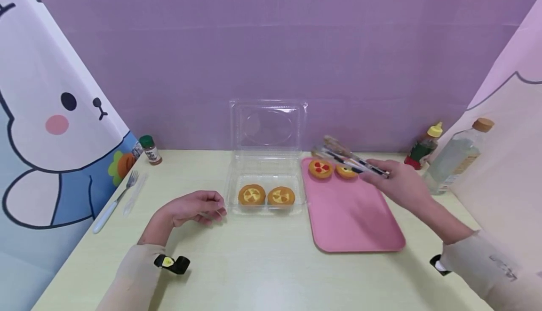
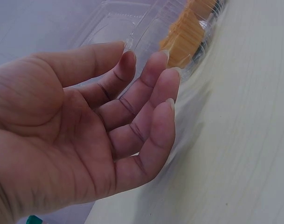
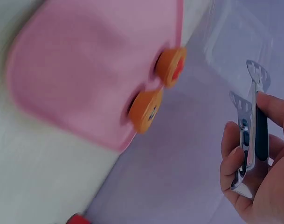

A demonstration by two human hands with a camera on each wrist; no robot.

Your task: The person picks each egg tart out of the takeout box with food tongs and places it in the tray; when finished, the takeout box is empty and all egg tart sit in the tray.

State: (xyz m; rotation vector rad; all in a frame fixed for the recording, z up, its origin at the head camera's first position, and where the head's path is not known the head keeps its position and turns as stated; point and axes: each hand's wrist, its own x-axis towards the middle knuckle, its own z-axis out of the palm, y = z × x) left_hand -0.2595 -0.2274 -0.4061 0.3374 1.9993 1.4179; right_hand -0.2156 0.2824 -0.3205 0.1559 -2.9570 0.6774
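My right hand (image 1: 400,184) holds metal tongs (image 3: 260,126) with dark grip panels, raised above the far end of a pink tray (image 1: 351,221). Nothing shows between the tong tips, which are apart. Under them on the tray sit a tart with red topping (image 1: 320,169) and a tart with dark topping (image 1: 346,172), partly covered by the tongs. A clear plastic container (image 1: 271,210) stands with its lid up, holding two yellow-topped tarts (image 1: 251,195). My left hand (image 1: 192,209) hovers at its left edge, fingers loosely curved; whether the fingertips touch it, I cannot tell.
At the left lie a fork (image 1: 114,205) and a clear, thin utensil (image 1: 134,195), with a green-capped spice jar (image 1: 151,151) behind. A yellow-capped sauce bottle (image 1: 423,146) and a cork-topped clear bottle (image 1: 455,158) stand at the right. The purple backdrop (image 1: 271,43) borders the table's far side.
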